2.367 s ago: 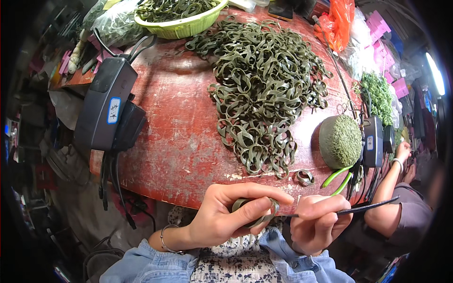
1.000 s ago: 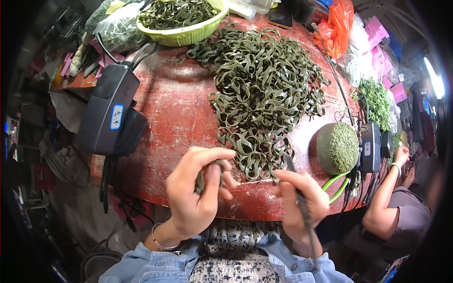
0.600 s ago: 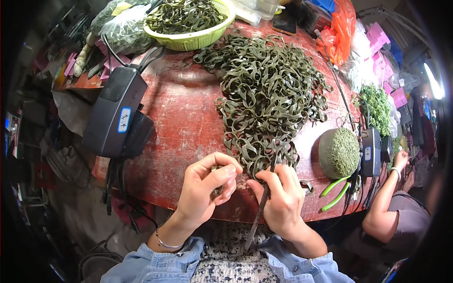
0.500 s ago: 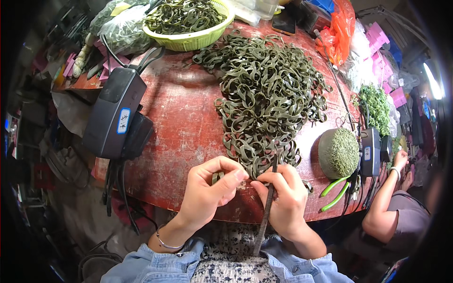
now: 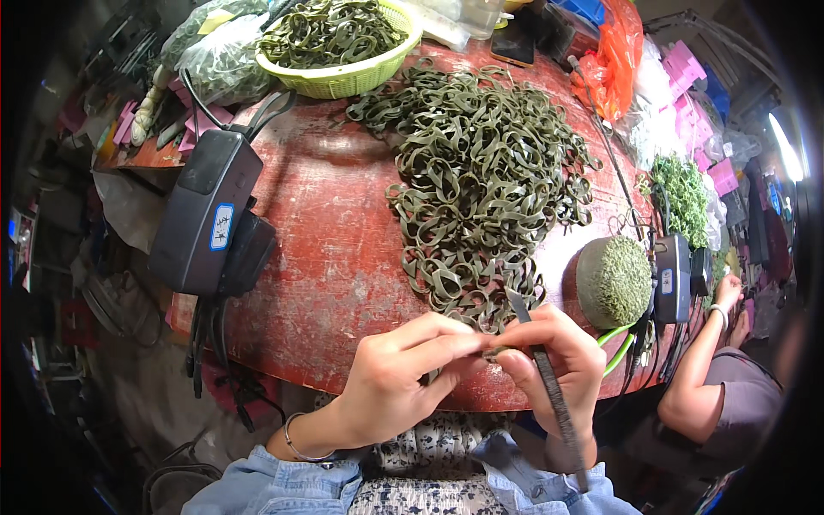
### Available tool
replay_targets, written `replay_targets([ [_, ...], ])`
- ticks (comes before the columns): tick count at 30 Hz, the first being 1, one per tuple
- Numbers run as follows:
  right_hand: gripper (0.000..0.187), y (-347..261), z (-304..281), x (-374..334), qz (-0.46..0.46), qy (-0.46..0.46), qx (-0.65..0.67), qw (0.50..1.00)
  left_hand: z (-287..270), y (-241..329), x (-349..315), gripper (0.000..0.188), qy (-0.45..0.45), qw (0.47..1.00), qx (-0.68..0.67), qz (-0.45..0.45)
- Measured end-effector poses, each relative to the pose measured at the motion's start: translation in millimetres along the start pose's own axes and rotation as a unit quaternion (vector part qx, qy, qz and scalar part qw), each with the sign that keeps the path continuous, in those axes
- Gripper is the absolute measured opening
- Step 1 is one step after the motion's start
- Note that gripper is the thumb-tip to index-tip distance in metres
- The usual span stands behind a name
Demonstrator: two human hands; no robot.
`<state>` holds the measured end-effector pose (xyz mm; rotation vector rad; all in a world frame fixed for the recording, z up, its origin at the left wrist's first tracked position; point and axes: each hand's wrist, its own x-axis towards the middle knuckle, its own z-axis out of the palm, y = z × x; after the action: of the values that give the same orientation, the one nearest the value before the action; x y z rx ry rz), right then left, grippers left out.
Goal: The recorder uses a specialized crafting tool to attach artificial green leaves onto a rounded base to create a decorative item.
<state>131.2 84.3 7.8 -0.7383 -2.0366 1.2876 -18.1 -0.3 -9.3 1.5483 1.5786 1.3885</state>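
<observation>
My left hand (image 5: pixel 399 378) is closed at the table's front edge, its thumb and fingertips pinching a small dark green loop (image 5: pixel 493 353). Close against it, the fingers of my right hand (image 5: pixel 560 365) meet the same loop. A long, thin grey tool (image 5: pixel 554 391), blade-like or a file, slants through my right hand. Its pointed tip rises above the fingers, and its other end reaches back over my wrist. Just beyond my hands spreads a large heap of dark green, rubbery-looking loops (image 5: pixel 481 163).
A yellow-green basket (image 5: pixel 348 81) of similar loops stands at the back. Black cabled devices sit left (image 5: pixel 209 206) and right (image 5: pixel 672 276). Right of the heap stands a round block with fine green clippings (image 5: pixel 620 281), near green tool handles (image 5: pixel 620 350). Another person's arm (image 5: pixel 699 360) is farther right.
Both hands have shifted right, and the left is now more stretched toward the right. The tool has swung, its lower end moving right. My right hand now partly covers the green handles.
</observation>
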Motion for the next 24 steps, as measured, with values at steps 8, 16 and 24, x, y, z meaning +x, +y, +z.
replay_targets([
  [8, 0.019, -11, 2, -11, 0.052, 0.101, 0.147, 0.983, -4, 14, -3, 0.007, -0.008, 0.861, -0.440, -0.255],
  [16, 0.015, -11, 14, -26, 0.081, 0.042, 0.186, 0.978, -2, 24, -5, 0.011, 0.048, 0.845, -0.467, -0.258],
  [24, 0.014, -11, 18, -22, 0.136, 0.042, 0.327, 0.934, 0, 20, -8, 0.012, 0.031, 0.868, -0.442, -0.224],
])
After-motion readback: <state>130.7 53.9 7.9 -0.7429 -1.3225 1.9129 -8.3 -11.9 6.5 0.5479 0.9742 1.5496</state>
